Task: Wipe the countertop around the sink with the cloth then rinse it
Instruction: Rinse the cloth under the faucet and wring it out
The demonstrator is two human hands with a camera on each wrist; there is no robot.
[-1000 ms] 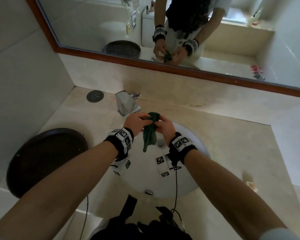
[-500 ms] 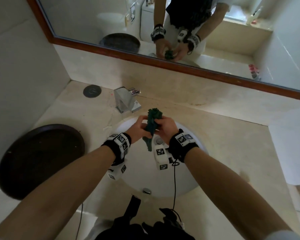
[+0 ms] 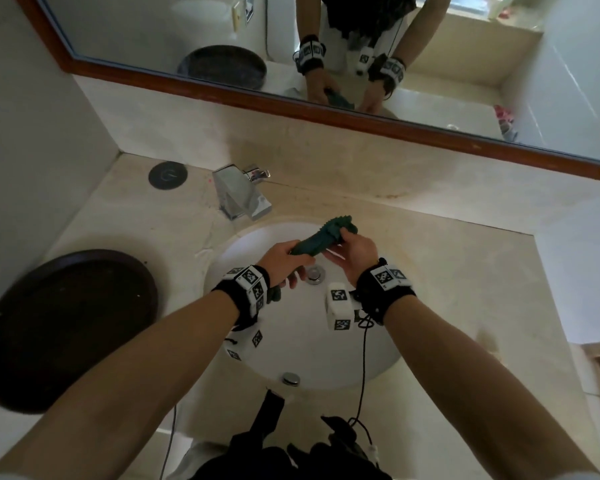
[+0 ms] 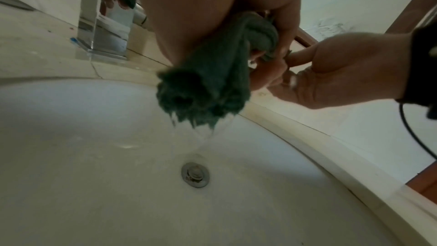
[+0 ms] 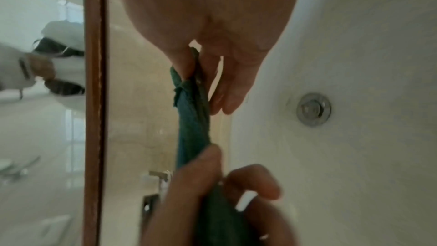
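Note:
A dark green cloth [image 3: 321, 237] is twisted into a tight roll over the white sink [image 3: 291, 344]. My left hand [image 3: 290, 259] grips its lower part, and a short tail hangs below the fist. My right hand [image 3: 345, 239] pinches the upper end between thumb and fingers. In the left wrist view water runs from the cloth [image 4: 212, 81] down toward the drain [image 4: 195, 174]. The right wrist view shows the cloth [image 5: 194, 119] stretched between my right hand [image 5: 208, 74] and my left hand [image 5: 208, 190]. Beige countertop [image 3: 465, 271] surrounds the basin.
A chrome faucet [image 3: 241, 199] stands at the back left of the basin. A dark round tray [image 3: 66, 323] lies on the counter to the left. A wood-framed mirror [image 3: 326, 112] runs along the back wall. A black cable [image 3: 362, 368] hangs from my right wrist.
The cloth hung down from both hands held close together. Now the hands have drawn apart and the cloth lies slanted and twisted tight between them.

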